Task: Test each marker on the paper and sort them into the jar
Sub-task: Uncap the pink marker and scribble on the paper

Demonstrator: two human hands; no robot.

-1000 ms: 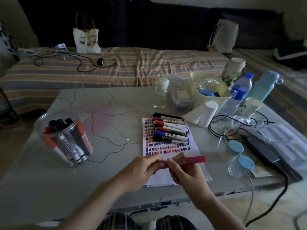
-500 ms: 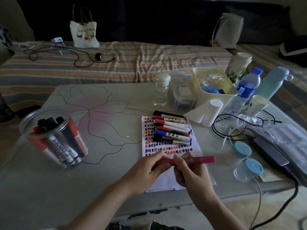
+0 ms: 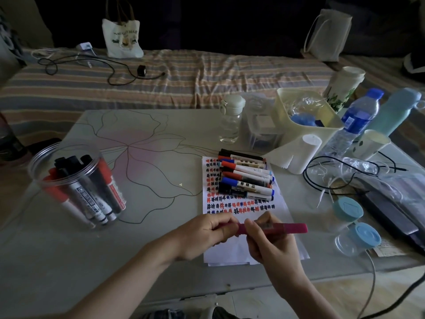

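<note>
Grey and faintly glossy, the table (image 3: pixel 161 125) is filling most of the view, with thin black line drawings and a pink blush spreading over its far left part. Behind it a striped bedcover (image 3: pixel 184 77) is running the full width, carrying a black cable (image 3: pixel 110 72) and a white tote bag (image 3: pixel 123 38).

On the right side of the table, a cream plastic basket (image 3: pixel 285 97), a roll of white tissue (image 3: pixel 303 155), a blue-labelled water bottle (image 3: pixel 354 123) and a pale blue flask (image 3: pixel 397 109) are crowding together.

At the left edge the clear plastic jar (image 3: pixel 43 162) is standing upright, already holding several black and red markers (image 3: pixel 92 189) that are leaning inside it.

Near the middle the sheet of paper (image 3: pixel 280 203) is lying flat, covered in rows of red, blue and black test marks. A row of loose markers (image 3: pixel 246 180) is lying across its far end, side by side and touching.

Over the near half of the paper both hands are holding one pink marker (image 3: pixel 285 227) level, well apart from the jar. The left hand (image 3: pixel 202 236) is closing around its left end, fingers curling over it, while the right hand (image 3: pixel 271 245) is pinching the barrel at its middle between thumb and fingers. Whether the cap is on or coming off is not clear.
</note>
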